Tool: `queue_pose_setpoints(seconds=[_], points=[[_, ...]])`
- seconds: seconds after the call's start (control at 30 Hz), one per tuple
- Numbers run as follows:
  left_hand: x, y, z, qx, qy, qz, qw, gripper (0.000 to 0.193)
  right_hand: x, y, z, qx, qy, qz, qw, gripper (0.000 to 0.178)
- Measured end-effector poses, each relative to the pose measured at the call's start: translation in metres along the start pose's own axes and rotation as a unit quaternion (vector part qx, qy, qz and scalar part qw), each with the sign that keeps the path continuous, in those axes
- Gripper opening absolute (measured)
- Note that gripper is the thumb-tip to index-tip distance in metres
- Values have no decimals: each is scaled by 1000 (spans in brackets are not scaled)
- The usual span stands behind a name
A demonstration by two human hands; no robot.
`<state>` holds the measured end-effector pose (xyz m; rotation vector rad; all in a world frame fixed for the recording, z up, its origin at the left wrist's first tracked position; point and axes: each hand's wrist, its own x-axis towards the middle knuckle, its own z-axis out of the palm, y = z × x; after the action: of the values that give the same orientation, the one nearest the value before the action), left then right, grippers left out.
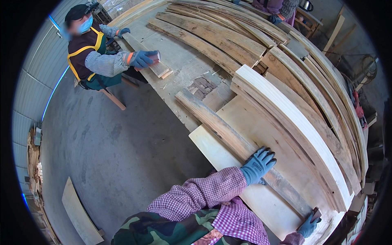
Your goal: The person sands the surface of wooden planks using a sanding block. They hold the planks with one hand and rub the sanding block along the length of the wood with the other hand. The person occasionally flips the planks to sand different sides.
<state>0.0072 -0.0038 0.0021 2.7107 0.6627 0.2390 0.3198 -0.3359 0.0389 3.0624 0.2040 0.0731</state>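
My left hand [258,164], in a blue-grey work glove, lies across a long narrow wooden plank [220,126] and grips it from above, its fingers over the far edge. The plank has a rough, darker, weathered surface and rests on a pale plywood sheet [208,143]. At the plank's near right end, my right hand [309,227], gloved alike, closes around a small dark brown block [316,213]. The block is at the plank's end; its underside is hidden, and I cannot tell whether it touches the wood.
Beside the plank lies a stack of pale boards [294,106]. Behind it, many rough planks [212,32] cover the table. At the far left, a masked co-worker [92,53] works a reddish block [154,57] over another board [157,70]. Another person's gloved hand [276,18] shows at the back.
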Motion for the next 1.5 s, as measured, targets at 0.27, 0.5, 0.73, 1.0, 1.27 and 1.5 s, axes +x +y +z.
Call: queue_pose_setpoints(seconds=[0.27,0.5,0.73,1.0,1.27,1.5], points=[[-3,-1,4,14,7,4,1000,98,-4,-8,-4,-9,0,17,1000,87],[0,-3,8,36,5,29,999,97,-8,-4,-1,4,21,25,999,82],[2,-3,8,22,43,41,998,93,-14,4,0,151,44,29,987,79],[0,13,-3,-1,63,19,998,82,-13,42,18,403,129,120,898,74],[-8,21,4,3,187,44,981,55,-21,62,13,402,162,91,896,66],[15,23,16,-2,249,17,968,15,-47,31,-4,506,176,91,839,57]])
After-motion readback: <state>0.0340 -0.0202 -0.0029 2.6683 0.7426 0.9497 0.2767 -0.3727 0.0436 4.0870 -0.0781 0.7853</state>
